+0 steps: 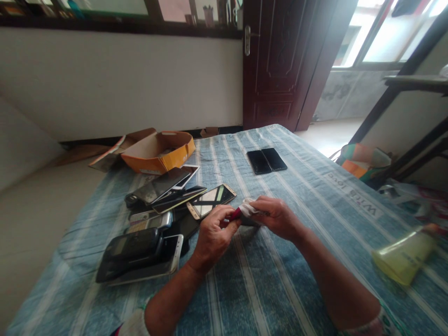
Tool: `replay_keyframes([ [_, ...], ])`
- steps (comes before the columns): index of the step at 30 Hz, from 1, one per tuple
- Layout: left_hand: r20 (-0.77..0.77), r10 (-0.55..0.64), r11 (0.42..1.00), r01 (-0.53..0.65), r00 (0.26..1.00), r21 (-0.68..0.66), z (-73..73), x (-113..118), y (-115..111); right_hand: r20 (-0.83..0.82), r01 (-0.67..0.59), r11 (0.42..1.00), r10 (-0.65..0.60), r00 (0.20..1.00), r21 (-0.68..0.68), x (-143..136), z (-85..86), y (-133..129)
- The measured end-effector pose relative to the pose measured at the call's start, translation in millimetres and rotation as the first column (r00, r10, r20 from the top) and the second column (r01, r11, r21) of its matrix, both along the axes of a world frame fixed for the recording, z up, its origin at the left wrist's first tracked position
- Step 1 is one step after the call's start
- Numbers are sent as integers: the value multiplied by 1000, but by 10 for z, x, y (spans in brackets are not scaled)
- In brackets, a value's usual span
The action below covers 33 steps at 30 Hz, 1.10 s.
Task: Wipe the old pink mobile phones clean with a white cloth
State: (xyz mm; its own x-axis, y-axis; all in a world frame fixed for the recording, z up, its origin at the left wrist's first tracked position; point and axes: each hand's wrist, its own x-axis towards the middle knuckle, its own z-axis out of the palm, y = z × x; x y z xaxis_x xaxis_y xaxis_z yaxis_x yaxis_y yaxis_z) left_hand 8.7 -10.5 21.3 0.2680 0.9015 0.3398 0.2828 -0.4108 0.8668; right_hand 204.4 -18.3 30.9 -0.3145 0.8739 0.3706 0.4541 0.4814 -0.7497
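At the middle of the head view, my left hand [215,233] is closed on a small dark pink object [235,214], seen nearly edge-on. My right hand [276,215] pinches a crumpled white cloth [248,207], which wraps the right end of that object. Just beyond my left hand lies a gold phone [212,200] with a reflective screen. Two black phones [266,161] rest side by side farther back. To the left is a loose pile of phones, with a black device [131,247] on top of a white-edged phone [175,254].
An open orange box [159,151] stands at the back left of the striped cloth-covered table [301,289]. A yellow translucent bottle or packet [404,256] lies at the right. Beyond the table are a wall and a dark red door [276,60].
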Motion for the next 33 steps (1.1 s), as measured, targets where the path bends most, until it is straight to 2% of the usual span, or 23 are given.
replay_keyframes([
  [4, -54, -56, 998, 56, 997, 2, -3, -3, 2, 142, -22, 997, 10, 990, 77, 16, -1, -20],
  [6, -87, -64, 998, 67, 994, 23, -4, -5, -1, 146, -26, 995, 13, 989, 94, 11, -14, -25],
  [8, -97, -54, 997, 59, 994, 44, -7, -2, -9, 83, -10, 997, 3, 997, 82, -17, -20, -36],
  [12, -76, -30, 998, 35, 997, 55, -19, 14, -40, -123, 138, 988, -129, 984, 63, -194, -20, -96],
  [14, -61, -36, 998, 40, 997, 58, -22, 21, -60, -153, 182, 978, -166, 974, 98, -326, -29, -141],
  [20, -128, 18, 992, -2, 992, 128, -3, 30, -96, 24, 322, 904, -342, 939, 283, -580, -66, -198],
  [22, -141, 16, 988, 7, 990, 156, 3, 35, -100, 39, 349, 902, -370, 928, 255, -582, -50, -184],
  [27, -141, 7, 983, 19, 990, 181, -9, 43, -115, -2, 392, 916, -393, 920, 90, -495, -25, -137],
  [33, -184, 62, 979, -24, 981, 201, -52, 12, -93, 35, 450, 888, -455, 890, 92, -327, -185, -52],
])
